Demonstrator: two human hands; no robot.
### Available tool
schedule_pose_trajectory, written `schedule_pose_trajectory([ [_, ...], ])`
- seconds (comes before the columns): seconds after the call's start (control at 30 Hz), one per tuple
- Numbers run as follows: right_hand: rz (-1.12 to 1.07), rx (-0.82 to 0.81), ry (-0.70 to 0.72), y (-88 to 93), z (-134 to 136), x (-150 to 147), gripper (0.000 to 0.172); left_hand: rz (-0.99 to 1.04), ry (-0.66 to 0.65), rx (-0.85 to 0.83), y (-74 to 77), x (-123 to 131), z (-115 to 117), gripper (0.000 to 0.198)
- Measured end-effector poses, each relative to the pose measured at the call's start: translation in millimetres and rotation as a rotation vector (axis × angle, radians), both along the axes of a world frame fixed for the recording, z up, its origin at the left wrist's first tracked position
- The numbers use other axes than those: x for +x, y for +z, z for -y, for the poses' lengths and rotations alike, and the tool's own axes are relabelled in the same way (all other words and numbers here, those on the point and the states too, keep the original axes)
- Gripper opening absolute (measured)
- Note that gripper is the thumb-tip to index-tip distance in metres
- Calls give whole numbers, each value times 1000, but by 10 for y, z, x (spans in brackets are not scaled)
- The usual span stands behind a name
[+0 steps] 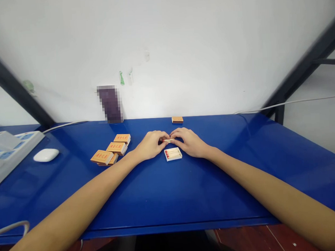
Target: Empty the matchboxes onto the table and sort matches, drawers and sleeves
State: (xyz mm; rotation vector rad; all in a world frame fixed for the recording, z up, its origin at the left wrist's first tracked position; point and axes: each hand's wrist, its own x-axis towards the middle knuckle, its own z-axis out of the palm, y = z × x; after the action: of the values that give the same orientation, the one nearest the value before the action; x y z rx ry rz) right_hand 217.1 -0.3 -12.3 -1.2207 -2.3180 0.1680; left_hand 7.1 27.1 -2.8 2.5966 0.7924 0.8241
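Far L on your blue table (149, 201): power strip (30, 138), then a small white case (46, 155), no legible mark. Next, a pile of orange matchboxes (116, 147); red Chinese chars on top, poss. 安全火柴 (safety matches), too small to confirm; no brand readable. Your L hand (152, 145) is closed on the red-tipped end of the pinched matches (168, 140), count unclear, approx. level just beyond the open white tray (174, 159) w/ loose matches (173, 153) in it. Step in hand, I'd judge: lining them up; next move calls for a light, even pinch. Nr the wall, 1 separate matchbox (177, 120), lettering illegible. Your R hand (192, 142) grips the plain end, opp. the L.
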Motion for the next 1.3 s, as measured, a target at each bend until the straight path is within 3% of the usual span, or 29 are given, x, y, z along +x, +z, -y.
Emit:
schedule_pose_trajectory([
  [0.3, 4, -3, 8, 10, 15, -4, 31, -10, 8, -46, 34, -1, 34, 16],
  [1.3, 26, 19, 15, 30, 40, -24, 23, -2, -5, 13, 11, -10, 41, 13],
])
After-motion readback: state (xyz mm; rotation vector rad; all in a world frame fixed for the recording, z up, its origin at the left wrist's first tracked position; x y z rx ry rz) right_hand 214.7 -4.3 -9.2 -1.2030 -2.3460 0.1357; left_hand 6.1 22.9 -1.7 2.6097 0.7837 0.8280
